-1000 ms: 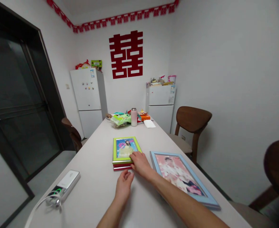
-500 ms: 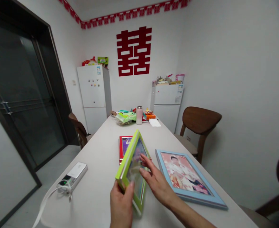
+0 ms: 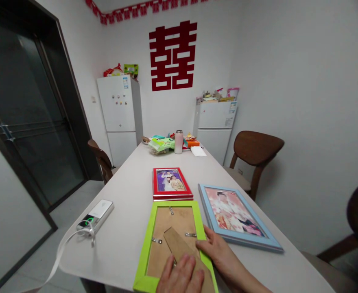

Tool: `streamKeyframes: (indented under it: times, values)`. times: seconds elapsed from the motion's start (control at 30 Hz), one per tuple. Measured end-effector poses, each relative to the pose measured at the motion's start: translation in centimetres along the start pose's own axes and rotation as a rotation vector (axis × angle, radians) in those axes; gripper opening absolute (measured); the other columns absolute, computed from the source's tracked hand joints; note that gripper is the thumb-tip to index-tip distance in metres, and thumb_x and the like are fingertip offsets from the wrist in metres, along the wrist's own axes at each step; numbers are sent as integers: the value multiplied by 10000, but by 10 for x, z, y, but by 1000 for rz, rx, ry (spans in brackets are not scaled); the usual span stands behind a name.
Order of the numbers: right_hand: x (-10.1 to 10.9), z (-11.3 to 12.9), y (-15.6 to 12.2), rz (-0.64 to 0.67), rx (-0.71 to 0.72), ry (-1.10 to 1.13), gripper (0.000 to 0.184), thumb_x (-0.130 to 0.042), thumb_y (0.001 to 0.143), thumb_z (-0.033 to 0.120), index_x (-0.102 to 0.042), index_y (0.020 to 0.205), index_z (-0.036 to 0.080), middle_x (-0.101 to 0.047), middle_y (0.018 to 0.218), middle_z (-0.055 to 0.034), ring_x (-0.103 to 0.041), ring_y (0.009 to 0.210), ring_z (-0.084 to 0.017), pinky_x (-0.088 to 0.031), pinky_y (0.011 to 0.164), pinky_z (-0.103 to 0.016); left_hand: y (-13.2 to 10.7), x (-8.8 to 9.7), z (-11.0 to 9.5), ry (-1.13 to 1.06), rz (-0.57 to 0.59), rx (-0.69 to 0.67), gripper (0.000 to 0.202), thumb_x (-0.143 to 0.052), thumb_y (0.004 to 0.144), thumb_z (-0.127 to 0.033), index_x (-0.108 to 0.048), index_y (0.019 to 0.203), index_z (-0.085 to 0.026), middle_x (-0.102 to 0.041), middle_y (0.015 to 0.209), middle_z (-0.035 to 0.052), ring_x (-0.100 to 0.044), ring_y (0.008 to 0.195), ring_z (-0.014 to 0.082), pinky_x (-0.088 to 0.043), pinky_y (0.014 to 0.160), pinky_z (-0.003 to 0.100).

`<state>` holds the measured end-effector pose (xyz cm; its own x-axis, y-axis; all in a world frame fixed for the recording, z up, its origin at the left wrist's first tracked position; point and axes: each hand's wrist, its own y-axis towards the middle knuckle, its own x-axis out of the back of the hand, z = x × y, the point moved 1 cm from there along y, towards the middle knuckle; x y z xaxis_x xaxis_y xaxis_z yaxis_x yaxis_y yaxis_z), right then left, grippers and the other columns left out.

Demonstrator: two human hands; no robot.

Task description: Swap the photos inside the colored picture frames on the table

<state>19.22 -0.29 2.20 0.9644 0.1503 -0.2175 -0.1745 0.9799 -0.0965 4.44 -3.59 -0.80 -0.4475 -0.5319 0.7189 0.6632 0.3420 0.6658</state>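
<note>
A lime-green picture frame [image 3: 149, 240] lies face down near the front of the table, its brown backing board, metal clips and fold-out stand [image 3: 179, 243] showing. My left hand [image 3: 183, 276] rests over the lower part of that stand, fingers laid on it and thumb out of sight. At the frame's right edge my right hand [image 3: 223, 254] grips the rim, thumb on top and the other fingers mostly hidden. Just beyond is a red picture frame [image 3: 183, 175] holding a photo. To the right lies a larger blue picture frame [image 3: 249, 240], photo side up.
A white power bank [image 3: 98, 215] with a cable sits at the table's left. At the far end stand a pink bottle [image 3: 178, 142], green snack bags [image 3: 162, 145] and a white tissue [image 3: 198, 151]. Wooden chairs [image 3: 258, 147] flank the table [image 3: 127, 228].
The green frame has turned from tilted upright to back side up and come down. My left hand has moved from its edge onto its back; my right hand now grips its right edge.
</note>
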Motion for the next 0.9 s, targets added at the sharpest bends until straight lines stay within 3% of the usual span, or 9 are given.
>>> streamKeyframes:
  times: [0.17, 0.27, 0.37, 0.47, 0.6, 0.7, 0.9]
  values:
    - [17, -16, 18, -74, 154, -537, 493, -448, 625, 157, -433, 1117, 143, -602, 988, -82, -568, 836, -190, -430, 757, -303, -7, -13, 6, -193, 237, 36, 413, -497, 750, -404, -482, 1100, -187, -567, 1113, 71, -529, 1010, 193, -479, 804, 271]
    - [21, -16, 21, -152, 207, -985, 438, -459, 627, 173, -488, 1061, 127, -589, 936, -96, -540, 856, -202, -397, 786, -303, -8, -5, 14, -345, 425, 190, 520, -553, 694, -413, -455, 1138, -160, -506, 1175, 113, -475, 1071, 241, -439, 853, 391]
    - [19, -11, 21, -157, 171, -1258, 378, -468, 647, 207, -537, 1007, 113, -565, 883, -104, -528, 838, -213, -385, 783, -308, -13, 8, 27, -380, 554, 425, 655, -639, 601, -367, -427, 1173, -130, -426, 1232, 166, -393, 1130, 300, -340, 912, 499]
    - [15, -6, 23, -117, 192, -1343, 358, -476, 654, 201, -556, 997, 136, -517, 1006, -113, -498, 911, -207, -363, 819, -290, -24, 15, 43, -322, 534, 647, 680, -619, 602, -360, -399, 1198, -118, -343, 1286, 180, -303, 1183, 309, -268, 952, 514]
    - [9, -5, 33, -102, 238, -1380, 269, -457, 658, 134, -616, 875, 136, -496, 1055, -120, -445, 993, -209, -326, 859, -275, -36, 10, 59, -274, 449, 839, 613, -502, 692, -320, -347, 1217, -43, -310, 1310, 188, -284, 1205, 251, -276, 982, 412]
    - [7, -9, 42, -108, 258, -1386, 238, -427, 688, 126, -636, 800, 145, -522, 982, -108, -459, 953, -196, -338, 829, -268, -38, 3, 63, -288, 425, 874, 578, -466, 707, -276, -343, 1212, -24, -326, 1306, 183, -317, 1193, 225, -282, 985, 367]
    - [9, -14, 46, -146, 294, -1425, 243, -412, 731, 140, -635, 820, 172, -526, 938, -90, -475, 871, -177, -360, 758, -261, -40, -2, 61, -322, 349, 891, 559, -463, 701, -243, -348, 1208, -38, -342, 1301, 174, -334, 1186, 219, -293, 980, 366]
